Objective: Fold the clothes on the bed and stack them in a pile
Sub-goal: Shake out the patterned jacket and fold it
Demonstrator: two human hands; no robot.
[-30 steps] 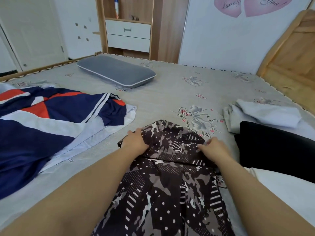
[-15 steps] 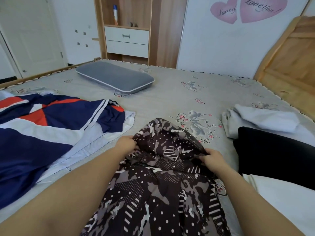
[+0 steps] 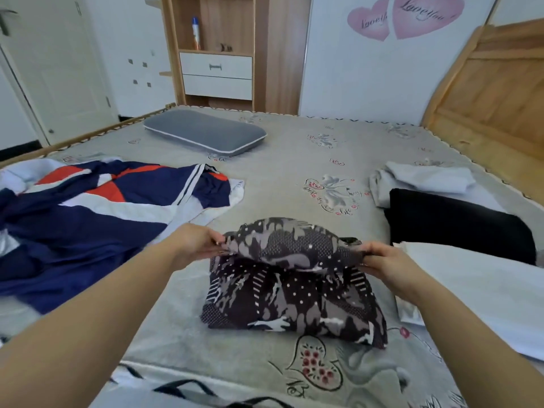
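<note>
On the grey printed bed sheet (image 3: 294,160), the navy, white and orange jacket (image 3: 97,207) sprawls at nine o'clock and a black folded garment (image 3: 453,222) lies at three, while at centre my left hand (image 3: 194,244) and right hand (image 3: 385,262) each pinch the lifted top fold of the dark patterned garment (image 3: 294,293).

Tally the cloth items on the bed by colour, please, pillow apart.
Dark patterned garment, held by left hand and right hand: 1
Navy, white and orange jacket: 1
Black garment: 1
Light grey garment: 1
White cloth: 1
Grey pillow: 1
Total: 6
</note>
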